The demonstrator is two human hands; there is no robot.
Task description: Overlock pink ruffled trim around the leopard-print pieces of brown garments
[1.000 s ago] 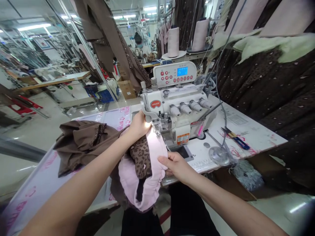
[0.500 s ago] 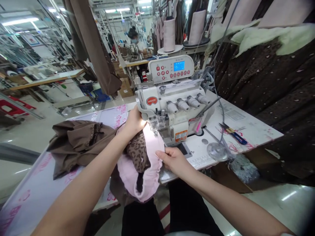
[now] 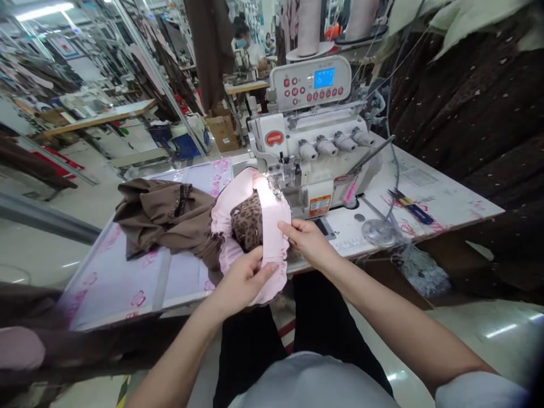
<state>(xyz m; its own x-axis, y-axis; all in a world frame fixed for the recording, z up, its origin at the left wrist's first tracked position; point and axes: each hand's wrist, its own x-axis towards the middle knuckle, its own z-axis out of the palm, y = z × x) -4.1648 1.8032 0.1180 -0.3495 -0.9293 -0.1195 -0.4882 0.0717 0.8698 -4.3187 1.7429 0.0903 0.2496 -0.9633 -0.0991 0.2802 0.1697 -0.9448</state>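
Observation:
A pink fabric band with gathered edges forms a loop at the sewing machine's needle area, its upper end under the lit presser foot. Inside the loop lies leopard-print cloth; brown cloth joined to it spreads over the table to the left. My left hand is closed on the near, lower part of the band, thumb on top. My right hand pinches the band's right edge just in front of the overlock sewing machine. The fingertips under the cloth are hidden.
Thread snips lie on the table right of the machine, near a clear round dish. Thread scraps hang at the table's front edge. Dark cloth hangs at the right. Another person sits farther back.
My left hand has come from beside the presser foot down to the near part of the band. My right hand still pinches the right edge. The camera view has tilted down.

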